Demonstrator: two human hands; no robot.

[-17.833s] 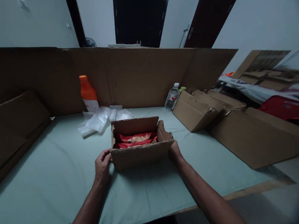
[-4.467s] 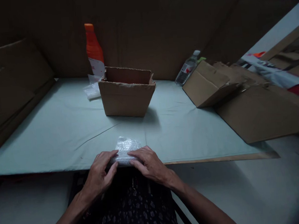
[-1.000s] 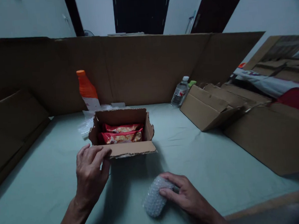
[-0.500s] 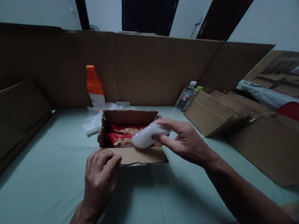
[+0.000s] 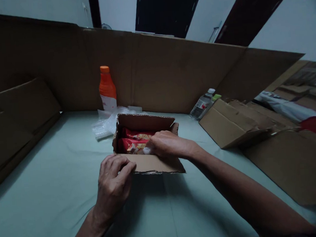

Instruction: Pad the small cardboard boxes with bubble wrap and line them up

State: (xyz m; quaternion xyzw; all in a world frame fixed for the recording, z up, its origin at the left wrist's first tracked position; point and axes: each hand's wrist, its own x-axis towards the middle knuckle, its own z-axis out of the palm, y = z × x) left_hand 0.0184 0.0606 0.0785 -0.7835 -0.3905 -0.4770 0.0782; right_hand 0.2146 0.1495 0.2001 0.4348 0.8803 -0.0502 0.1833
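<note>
An open cardboard box [image 5: 158,163] stands on the pale green cloth, its front flap folded outward toward me. Red snack packets [image 5: 129,145] with printed fronts lie inside it. My left hand [image 5: 115,179] pinches the left corner of that flap. Reaching into the right part of the box, my right hand [image 5: 165,144] is closed on a roll of bubble wrap [image 5: 147,150]. Only a small white end of the roll shows beside my fingers, next to the packets; the rest is hidden by the hand.
Behind the box, an orange bottle [image 5: 107,89] stands by loose bubble wrap [image 5: 104,127]. A clear plastic bottle [image 5: 202,104] leans near folded cardboard boxes [image 5: 228,122] at right. A tall cardboard wall [image 5: 171,74] closes off the back; more cardboard [image 5: 22,110] stands at left.
My right hand has moved left and down into the box with the bubble wrap roll, which was above the box's right side before. My left hand keeps its hold on the flap.
</note>
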